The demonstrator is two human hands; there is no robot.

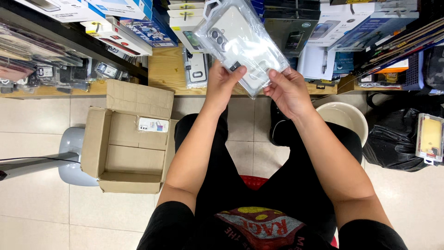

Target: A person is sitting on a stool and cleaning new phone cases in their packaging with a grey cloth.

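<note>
Both hands hold up a clear plastic bag [241, 39] with a pale phone case inside, in front of the wooden shelf [166, 69]. My left hand [223, 83] grips the bag's lower edge from the left. My right hand [287, 90] pinches its lower right corner. The bag is tilted, its top toward the upper left. I sit on a red stool [253, 181], my legs in black.
An open cardboard box [127, 139] sits on a grey stool [71, 155] at my left, a small packet [153, 124] on its flap. Boxed phone accessories crowd the shelves. A cream bowl [344, 118] and a black bag [395, 141] lie at the right, with a yellowish packaged case [430, 137].
</note>
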